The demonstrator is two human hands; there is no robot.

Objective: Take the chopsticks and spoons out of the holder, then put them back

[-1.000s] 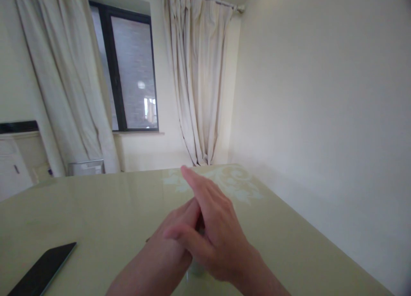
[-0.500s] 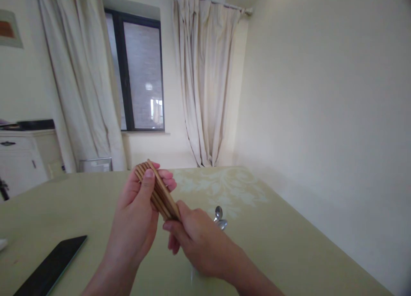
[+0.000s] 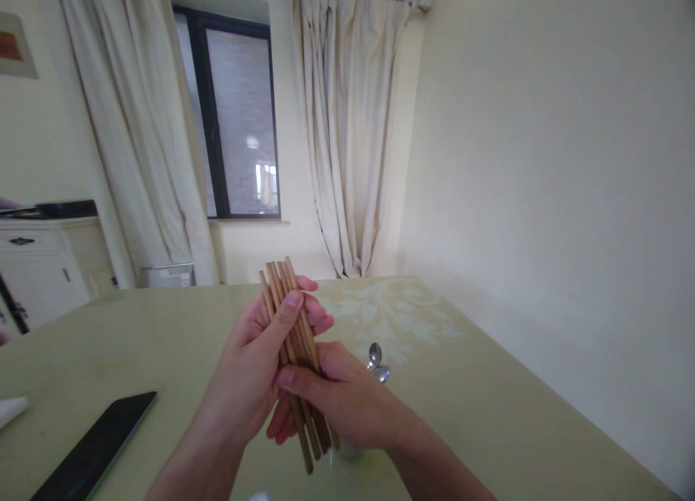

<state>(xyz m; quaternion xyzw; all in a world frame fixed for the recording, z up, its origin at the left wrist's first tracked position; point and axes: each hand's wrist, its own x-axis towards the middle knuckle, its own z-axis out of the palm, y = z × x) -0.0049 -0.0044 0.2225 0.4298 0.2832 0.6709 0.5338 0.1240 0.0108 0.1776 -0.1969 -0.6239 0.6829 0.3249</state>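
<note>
A glossy pale green table (image 3: 489, 414) fills the lower view, with a black phone (image 3: 95, 450) lying flat near its left edge. Above the table's middle, the left hand (image 3: 255, 363) and right hand (image 3: 337, 400) both close their fingers around a bundle of wooden chopsticks (image 3: 293, 327), held tilted. Two metal spoons (image 3: 376, 363) show just behind the right hand.

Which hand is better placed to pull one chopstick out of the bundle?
Probably the right hand: it grips the chopsticks lower down, while the left hand cradles the bundle.
</note>
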